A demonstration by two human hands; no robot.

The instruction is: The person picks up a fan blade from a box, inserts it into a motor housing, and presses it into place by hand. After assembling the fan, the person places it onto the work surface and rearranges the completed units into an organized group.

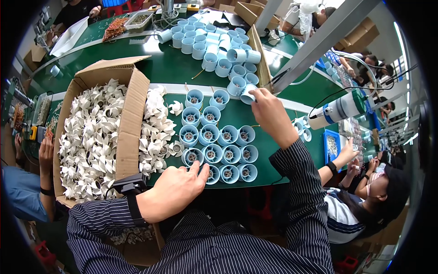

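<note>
My right hand [273, 114] reaches to the far right of the rows and grips a tilted light-blue round housing [247, 96] by its rim, beside the bulk pile. My left hand [175, 192] rests at the near edge of the rows. Its index and middle fingers stretch out over the front-left housings, touching or just above them. The housings [230, 154] stand upright in loose rows on the green table [269, 160], open side up, each with spokes and a small metal centre inside. White bladed fan wheels [157, 132] are heaped just left of the rows.
A cardboard box [132, 123] full of white fan wheels stands at left. More light-blue housings [212, 48] are piled at the back against a cardboard strip [262, 59]. A grey metal post [315, 43] slants at right, near a hanging white cylindrical tool [335, 109]. Co-workers sit on both sides.
</note>
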